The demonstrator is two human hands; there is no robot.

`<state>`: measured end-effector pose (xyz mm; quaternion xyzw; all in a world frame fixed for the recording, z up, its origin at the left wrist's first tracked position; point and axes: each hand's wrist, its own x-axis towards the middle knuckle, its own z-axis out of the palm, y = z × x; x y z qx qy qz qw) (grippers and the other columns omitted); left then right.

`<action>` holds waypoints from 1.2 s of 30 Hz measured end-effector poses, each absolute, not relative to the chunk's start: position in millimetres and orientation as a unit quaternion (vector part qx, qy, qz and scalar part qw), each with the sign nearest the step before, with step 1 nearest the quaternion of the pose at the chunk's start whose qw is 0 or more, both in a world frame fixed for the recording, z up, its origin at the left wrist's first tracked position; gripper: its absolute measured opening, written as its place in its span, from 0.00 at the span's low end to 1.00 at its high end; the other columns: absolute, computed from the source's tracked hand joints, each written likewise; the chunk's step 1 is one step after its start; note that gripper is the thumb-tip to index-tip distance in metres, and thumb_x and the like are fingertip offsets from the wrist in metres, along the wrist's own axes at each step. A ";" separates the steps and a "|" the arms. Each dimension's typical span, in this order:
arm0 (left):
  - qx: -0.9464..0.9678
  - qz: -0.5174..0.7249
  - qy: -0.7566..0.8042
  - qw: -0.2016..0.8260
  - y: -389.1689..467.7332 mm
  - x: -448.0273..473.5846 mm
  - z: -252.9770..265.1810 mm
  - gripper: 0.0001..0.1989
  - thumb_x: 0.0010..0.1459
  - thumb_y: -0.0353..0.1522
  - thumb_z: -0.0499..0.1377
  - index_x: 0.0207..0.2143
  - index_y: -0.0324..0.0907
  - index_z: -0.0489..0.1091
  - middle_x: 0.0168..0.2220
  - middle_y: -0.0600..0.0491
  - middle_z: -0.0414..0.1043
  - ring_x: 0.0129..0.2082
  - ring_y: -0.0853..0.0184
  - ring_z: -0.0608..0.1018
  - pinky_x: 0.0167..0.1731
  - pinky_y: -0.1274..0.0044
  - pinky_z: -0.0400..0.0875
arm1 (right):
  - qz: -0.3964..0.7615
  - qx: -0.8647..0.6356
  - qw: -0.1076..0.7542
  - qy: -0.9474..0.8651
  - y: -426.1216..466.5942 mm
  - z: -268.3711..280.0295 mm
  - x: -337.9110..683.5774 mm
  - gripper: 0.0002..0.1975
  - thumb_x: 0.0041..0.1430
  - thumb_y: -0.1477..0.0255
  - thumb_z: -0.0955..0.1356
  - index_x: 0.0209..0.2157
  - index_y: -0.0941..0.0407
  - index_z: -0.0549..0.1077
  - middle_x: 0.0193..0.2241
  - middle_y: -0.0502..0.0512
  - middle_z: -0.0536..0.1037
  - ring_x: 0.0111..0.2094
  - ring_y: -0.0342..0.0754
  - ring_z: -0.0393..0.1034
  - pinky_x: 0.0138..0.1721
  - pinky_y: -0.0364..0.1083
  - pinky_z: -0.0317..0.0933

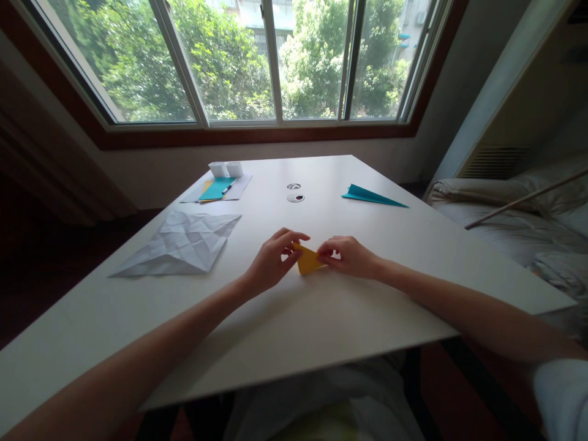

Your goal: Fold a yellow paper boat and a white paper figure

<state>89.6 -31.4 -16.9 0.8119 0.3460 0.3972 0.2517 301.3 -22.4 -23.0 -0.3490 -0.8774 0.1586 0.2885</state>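
Note:
Between my two hands is a small piece of folded yellow paper (307, 261), held just above the white table near its middle. My left hand (277, 254) pinches its upper left corner between thumb and fingers. At its right end, my right hand (346, 255) grips the paper with thumb and fingertips. The paper looks roughly triangular, and the fingers cover both of its ends.
On the white table (257, 343), a creased white paper sheet (184, 245) lies left and a teal paper plane (372, 196) right. Two small round items (296, 198) lie beyond my hands. Teal paper (215, 188), a pen (228, 187) and white boxes (226, 169) are back left.

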 end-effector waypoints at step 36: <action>0.675 0.440 0.302 0.509 -39.3 101.0 -17.5 0.11 0.52 0.33 0.61 0.35 0.39 0.63 0.38 0.52 0.69 0.41 0.63 0.74 0.40 0.68 0.71 | 0.377 -0.322 0.427 -0.756 -42.0 -20.5 283.4 0.19 0.50 0.64 0.69 0.43 0.56 0.66 0.35 0.54 0.75 0.33 0.45 0.73 0.37 0.47 0.70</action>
